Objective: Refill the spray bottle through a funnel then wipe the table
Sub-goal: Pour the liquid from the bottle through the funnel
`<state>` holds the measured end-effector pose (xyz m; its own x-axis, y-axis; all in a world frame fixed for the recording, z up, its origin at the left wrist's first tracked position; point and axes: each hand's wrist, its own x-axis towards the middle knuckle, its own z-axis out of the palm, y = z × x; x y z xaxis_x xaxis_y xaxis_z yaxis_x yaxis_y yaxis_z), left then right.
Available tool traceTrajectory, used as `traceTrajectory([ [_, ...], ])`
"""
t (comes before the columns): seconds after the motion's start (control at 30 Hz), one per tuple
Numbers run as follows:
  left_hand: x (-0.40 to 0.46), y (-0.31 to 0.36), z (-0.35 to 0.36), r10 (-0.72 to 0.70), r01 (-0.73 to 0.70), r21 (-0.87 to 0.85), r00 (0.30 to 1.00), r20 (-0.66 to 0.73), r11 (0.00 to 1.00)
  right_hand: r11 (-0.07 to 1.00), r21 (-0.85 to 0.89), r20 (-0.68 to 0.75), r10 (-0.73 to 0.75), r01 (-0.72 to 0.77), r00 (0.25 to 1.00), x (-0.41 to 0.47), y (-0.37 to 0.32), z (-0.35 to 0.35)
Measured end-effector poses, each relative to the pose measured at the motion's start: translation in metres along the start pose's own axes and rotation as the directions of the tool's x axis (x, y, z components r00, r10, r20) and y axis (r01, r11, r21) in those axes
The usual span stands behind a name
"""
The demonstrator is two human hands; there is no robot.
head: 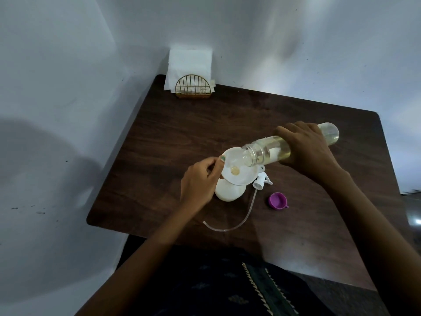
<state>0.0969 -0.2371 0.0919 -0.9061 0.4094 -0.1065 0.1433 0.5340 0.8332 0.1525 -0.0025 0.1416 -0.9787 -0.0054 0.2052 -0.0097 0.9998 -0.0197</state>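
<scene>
While the right hand point(305, 149) grips the tipped bottle point(273, 149) over the funnel point(237, 167) the left hand point(200, 179) pinches atop the sprayer point(230, 192) mid-table, overpouring could flood the funnel.

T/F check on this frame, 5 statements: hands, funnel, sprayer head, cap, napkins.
1. The right hand holds the clear bottle tilted over the funnel. True.
2. The left hand lies flat on the table. False: its grip pinches the funnel rim.
3. The sprayer head is screwed onto the white spray bottle. False: it lies on the table.
4. The purple cap lies on the table. True.
5. The napkin holder is empty. False: it holds white napkins.
</scene>
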Motion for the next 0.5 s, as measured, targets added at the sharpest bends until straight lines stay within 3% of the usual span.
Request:
traceTrajectory([
  [0.5, -0.0003, 0.0006, 0.0008, -0.007, 0.007, 0.005, 1.000, -0.008, 1.000, 1.000, -0.007, -0.020, -0.006, 0.006, 1.000, 0.0000, 0.0026, 0.0003],
])
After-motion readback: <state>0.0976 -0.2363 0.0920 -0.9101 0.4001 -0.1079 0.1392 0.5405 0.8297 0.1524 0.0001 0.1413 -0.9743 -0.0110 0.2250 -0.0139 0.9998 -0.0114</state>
